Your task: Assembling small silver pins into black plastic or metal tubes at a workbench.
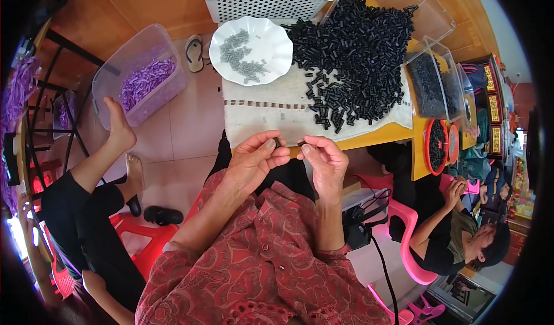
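I note: left hand (252,159) pinches black piece (277,143), small, stubby. Right hand (325,164) pinches second piece (302,143), also black, partly finger-hidden. Pieces apart.

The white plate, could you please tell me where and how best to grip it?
Probably grip the plate by its wavy left rim, coming from the left: black pieces crowd its right and the basket its far side. Keep it level, since small grey pieces lie loose inside.
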Demonstrator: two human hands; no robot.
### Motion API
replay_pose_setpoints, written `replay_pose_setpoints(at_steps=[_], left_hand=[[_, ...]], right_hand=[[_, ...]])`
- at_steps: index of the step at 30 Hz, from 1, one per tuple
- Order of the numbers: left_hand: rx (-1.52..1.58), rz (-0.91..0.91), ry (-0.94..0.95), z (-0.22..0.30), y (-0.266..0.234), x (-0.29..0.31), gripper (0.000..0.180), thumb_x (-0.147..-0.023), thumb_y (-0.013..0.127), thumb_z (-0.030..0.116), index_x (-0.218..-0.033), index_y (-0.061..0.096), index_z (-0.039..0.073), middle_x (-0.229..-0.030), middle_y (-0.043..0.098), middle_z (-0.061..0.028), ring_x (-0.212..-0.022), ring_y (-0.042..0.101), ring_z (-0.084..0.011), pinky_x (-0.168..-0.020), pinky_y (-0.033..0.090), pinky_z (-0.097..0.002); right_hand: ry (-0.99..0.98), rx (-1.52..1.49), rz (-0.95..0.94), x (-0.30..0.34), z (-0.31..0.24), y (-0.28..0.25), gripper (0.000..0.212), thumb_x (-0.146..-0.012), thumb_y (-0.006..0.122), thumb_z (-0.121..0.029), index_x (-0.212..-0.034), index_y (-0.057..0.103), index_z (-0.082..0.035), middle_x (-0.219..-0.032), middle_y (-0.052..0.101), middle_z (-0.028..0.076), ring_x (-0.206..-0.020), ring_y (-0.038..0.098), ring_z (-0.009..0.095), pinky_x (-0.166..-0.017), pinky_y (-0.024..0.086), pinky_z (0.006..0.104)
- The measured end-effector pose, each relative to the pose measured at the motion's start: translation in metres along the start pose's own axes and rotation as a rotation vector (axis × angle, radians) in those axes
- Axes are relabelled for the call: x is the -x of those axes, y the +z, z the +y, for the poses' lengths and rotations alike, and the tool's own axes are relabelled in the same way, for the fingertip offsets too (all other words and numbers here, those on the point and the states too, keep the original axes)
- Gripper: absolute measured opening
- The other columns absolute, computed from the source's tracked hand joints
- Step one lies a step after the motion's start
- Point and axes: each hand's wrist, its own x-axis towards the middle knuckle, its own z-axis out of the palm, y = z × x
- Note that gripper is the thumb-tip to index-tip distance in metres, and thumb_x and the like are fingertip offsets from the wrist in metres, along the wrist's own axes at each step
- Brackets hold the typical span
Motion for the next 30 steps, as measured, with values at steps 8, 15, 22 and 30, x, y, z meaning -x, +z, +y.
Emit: replay_pose_setpoints(at_steps=[8,15,22,30], left_hand=[[0.075,-0.023,0.028,-0.004,-0.005,0.003,0.023,-0.099,0.059,0.01,-0.12,0.065,0.002,-0.108,0.068,-0.0136,-0.09,0.067,-0.0194,-0.083,0.059,-0.0348],[0.082,-0.03,0.034,-0.005,0.0,0.004,0.021,-0.099,0.06,0.011,-0.118,0.066,0.003,-0.106,0.068,-0.0124,-0.09,0.066,-0.019,-0.085,0.057,-0.0354],[0.081,-0.009,0.038,-0.007,-0.002,0.004,0.021,-0.099,0.06,0.011,-0.118,0.066,0.004,-0.107,0.069,-0.0118,-0.087,0.066,-0.0174,-0.084,0.057,-0.0355],[0.081,-0.031,0.072,-0.009,-0.006,0.002,0.022,-0.099,0.06,0.009,-0.118,0.067,0.004,-0.107,0.07,-0.012,-0.085,0.065,-0.0159,-0.083,0.057,-0.037]], right_hand=[[-0.043,-0.025,-0.041,0.01,0.008,0.017,0.02,-0.093,0.065,0.005,-0.113,0.064,0.006,-0.105,0.068,0.01,-0.087,0.066,0.013,-0.081,0.055,0.0252],[-0.074,-0.055,-0.043,0.011,0.009,0.022,0.016,-0.091,0.066,0.007,-0.107,0.063,0.005,-0.099,0.065,0.007,-0.087,0.063,0.012,-0.08,0.053,0.0247],[-0.025,-0.057,-0.039,0.016,0.009,0.025,0.017,-0.091,0.066,0.007,-0.108,0.063,0.004,-0.095,0.068,0.007,-0.083,0.063,0.011,-0.076,0.052,0.0235],[-0.045,-0.019,-0.054,0.014,0.007,0.033,0.013,-0.091,0.065,0.008,-0.104,0.062,0.005,-0.093,0.069,0.01,-0.084,0.066,0.013,-0.075,0.053,0.024]])
